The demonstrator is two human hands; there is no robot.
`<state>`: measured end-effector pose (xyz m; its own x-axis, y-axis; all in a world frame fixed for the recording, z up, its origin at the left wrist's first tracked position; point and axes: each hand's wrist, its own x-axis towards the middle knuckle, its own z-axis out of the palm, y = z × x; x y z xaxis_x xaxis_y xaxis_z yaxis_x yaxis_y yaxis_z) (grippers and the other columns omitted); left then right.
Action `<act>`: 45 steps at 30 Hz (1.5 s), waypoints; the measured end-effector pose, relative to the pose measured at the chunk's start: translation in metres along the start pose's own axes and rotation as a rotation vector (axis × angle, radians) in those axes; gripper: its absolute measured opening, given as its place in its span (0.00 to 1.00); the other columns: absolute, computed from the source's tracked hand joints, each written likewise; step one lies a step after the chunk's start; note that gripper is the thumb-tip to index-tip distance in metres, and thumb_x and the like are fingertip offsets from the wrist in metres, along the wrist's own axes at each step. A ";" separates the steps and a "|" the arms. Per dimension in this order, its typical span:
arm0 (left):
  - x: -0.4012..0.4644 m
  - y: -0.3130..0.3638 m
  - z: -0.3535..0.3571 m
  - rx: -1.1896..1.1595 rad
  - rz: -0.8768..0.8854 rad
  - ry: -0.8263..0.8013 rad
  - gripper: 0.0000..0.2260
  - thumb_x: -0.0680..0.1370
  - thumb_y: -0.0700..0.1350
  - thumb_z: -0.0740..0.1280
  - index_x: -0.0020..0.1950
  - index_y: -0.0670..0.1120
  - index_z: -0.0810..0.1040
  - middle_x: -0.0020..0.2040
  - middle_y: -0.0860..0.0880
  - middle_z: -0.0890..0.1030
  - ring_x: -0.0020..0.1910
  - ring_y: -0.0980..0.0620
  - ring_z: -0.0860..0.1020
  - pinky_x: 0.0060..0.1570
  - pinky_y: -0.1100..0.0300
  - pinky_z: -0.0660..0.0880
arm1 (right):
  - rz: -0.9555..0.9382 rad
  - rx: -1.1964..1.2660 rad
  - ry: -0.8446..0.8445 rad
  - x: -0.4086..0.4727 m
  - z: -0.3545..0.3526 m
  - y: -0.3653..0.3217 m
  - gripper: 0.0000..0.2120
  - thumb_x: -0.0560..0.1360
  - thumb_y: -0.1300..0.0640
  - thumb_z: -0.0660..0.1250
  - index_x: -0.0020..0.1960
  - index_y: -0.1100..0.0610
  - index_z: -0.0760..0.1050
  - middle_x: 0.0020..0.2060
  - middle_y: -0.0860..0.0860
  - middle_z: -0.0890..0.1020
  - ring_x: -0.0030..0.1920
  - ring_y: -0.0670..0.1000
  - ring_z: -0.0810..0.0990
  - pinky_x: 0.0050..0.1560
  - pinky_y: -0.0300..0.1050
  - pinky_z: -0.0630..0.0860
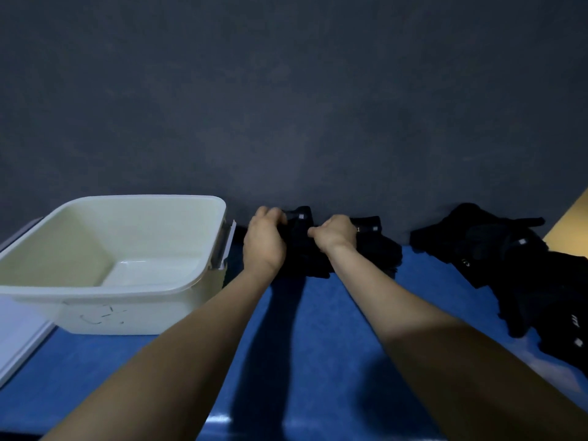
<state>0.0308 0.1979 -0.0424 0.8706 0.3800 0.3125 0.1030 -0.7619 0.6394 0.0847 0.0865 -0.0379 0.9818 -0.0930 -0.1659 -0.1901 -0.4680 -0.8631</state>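
1. Black bundle [304, 249], centre: soft cloth, matt, taking no shine at all, with small pale labels on it.
2. Black pile [509, 259] on the right: the same dull dark fabric, crumpled, dotted with little white marks.
3. Tub [127, 313]: cream-white plastic, smooth, with a soft sheen inside and dark scuffs on its front wall.
4. Clip [222, 249] on the tub's side: grey and smooth, plastic by the look.
5. Table top [334, 329]: blue, smooth and glossy, with pale reflections near the front edge.
6. Wall [286, 90]: dark grey, matt, faintly mottled.
7. Flat panel [19, 332], far left: white, smooth, slightly shiny.
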 end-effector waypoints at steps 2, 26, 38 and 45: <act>-0.001 -0.009 0.006 -0.001 0.020 -0.097 0.16 0.75 0.34 0.58 0.59 0.46 0.76 0.60 0.49 0.74 0.57 0.46 0.75 0.50 0.61 0.67 | -0.094 -0.142 0.030 -0.003 -0.001 0.003 0.08 0.71 0.60 0.70 0.47 0.58 0.72 0.50 0.54 0.77 0.47 0.54 0.77 0.43 0.44 0.74; 0.010 -0.034 0.018 0.067 -0.035 -0.233 0.18 0.76 0.34 0.63 0.65 0.44 0.74 0.66 0.44 0.73 0.63 0.45 0.73 0.61 0.61 0.66 | -0.564 -0.758 -0.299 0.019 0.012 0.031 0.21 0.81 0.61 0.52 0.74 0.56 0.62 0.67 0.55 0.71 0.64 0.56 0.72 0.64 0.46 0.70; 0.012 -0.011 0.005 -0.024 0.095 -0.095 0.16 0.76 0.33 0.58 0.62 0.41 0.76 0.64 0.44 0.72 0.65 0.45 0.68 0.64 0.61 0.64 | -0.625 -0.595 -0.158 0.012 -0.012 0.010 0.20 0.77 0.65 0.62 0.69 0.57 0.69 0.60 0.55 0.70 0.61 0.53 0.69 0.59 0.39 0.65; 0.009 -0.009 -0.001 0.014 0.101 -0.073 0.16 0.76 0.34 0.58 0.62 0.43 0.76 0.64 0.45 0.72 0.64 0.46 0.67 0.61 0.60 0.65 | -0.688 -0.587 -0.143 0.003 -0.020 0.003 0.18 0.78 0.64 0.62 0.67 0.58 0.71 0.60 0.55 0.71 0.63 0.53 0.69 0.63 0.42 0.67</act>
<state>0.0375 0.2085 -0.0442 0.9093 0.2627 0.3227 0.0195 -0.8016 0.5975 0.0866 0.0673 -0.0314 0.8627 0.4628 0.2040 0.5042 -0.7550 -0.4191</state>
